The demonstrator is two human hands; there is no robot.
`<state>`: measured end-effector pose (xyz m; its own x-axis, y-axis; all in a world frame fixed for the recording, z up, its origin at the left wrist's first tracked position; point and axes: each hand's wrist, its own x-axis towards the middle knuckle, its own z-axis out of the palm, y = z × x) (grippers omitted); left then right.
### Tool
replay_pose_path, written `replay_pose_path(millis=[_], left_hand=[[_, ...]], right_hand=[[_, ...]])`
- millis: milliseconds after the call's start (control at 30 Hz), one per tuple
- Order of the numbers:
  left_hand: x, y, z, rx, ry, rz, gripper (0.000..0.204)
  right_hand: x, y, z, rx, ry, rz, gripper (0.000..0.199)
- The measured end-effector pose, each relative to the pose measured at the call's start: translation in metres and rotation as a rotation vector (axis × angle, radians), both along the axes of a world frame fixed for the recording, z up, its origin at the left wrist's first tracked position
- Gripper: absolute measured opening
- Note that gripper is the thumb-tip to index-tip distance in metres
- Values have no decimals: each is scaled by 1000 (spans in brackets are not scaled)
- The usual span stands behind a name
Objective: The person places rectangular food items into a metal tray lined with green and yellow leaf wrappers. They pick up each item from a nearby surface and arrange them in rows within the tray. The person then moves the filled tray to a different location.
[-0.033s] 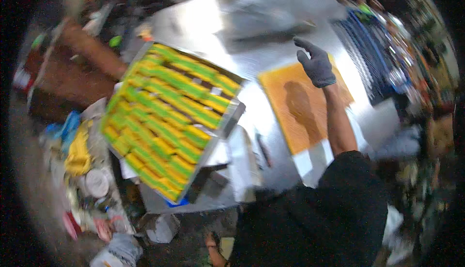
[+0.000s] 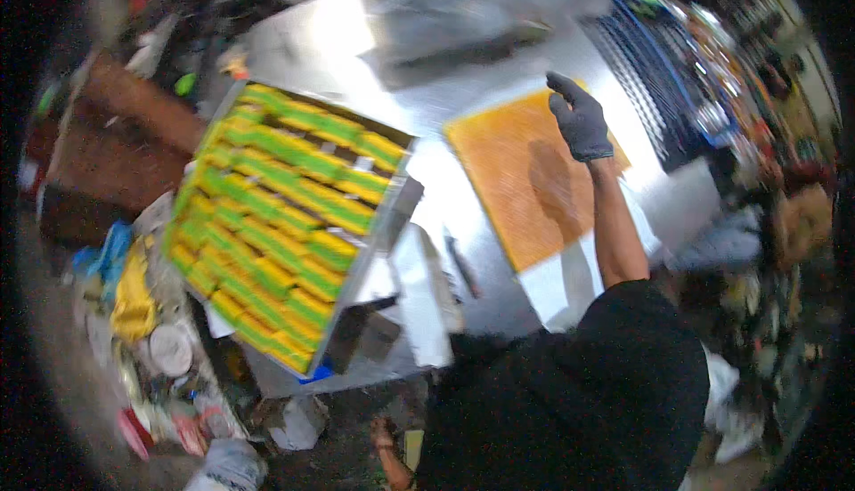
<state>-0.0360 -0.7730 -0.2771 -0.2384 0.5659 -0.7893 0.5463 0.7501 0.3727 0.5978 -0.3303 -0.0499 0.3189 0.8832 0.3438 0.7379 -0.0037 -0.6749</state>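
Note:
My right hand (image 2: 583, 126), in a grey glove, is held in the air above the upper right part of an orange sheet (image 2: 503, 184). Its thumb stands apart from the bent fingers, and nothing shows between them. The hand's dark shadow falls on the sheet, which has a fine texture and lies flat on a shiny metal table (image 2: 481, 291). To the left sits a shallow tray (image 2: 358, 264) filled with rows of yellow-and-green blocks (image 2: 276, 215). I cannot see my left hand.
Clear plastic (image 2: 463, 15) lies across the far tabletop. Dark ridged strips (image 2: 628, 73) line the right. A slim dark tool (image 2: 462, 267) rests beside a white strip (image 2: 420, 291). A bare limb (image 2: 392, 460), hand or foot unclear, shows below. Cluttered goods (image 2: 169, 348) stand at left.
The view has shifted, so the table, tray and orange sheet appear farther left. My right hand has moved rightward relative to the sheet, with its thumb and fingers still apart.

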Motion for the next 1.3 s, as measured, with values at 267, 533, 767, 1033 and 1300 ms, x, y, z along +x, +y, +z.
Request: replay_pose_path(millis=[267,533,767,1033,1300], left_hand=[[74,110,47,-217,16,-832,59],[175,186,160,-221,-775,-532,64],[326,243,180,368,-1106,-223,75],[311,266,229,388,-1771,559,55],[210,264,263,447,-1690,386,79]], right_hand=[[132,-205,-130,-934,-466,-374,44],[68,-196,-121,-229,484,-516,66],[13,-182,0,-265,820,-126,73],[-113,-179,84,-141,-27,591,73],[-223,-106,111,294,-747,1177,48]])
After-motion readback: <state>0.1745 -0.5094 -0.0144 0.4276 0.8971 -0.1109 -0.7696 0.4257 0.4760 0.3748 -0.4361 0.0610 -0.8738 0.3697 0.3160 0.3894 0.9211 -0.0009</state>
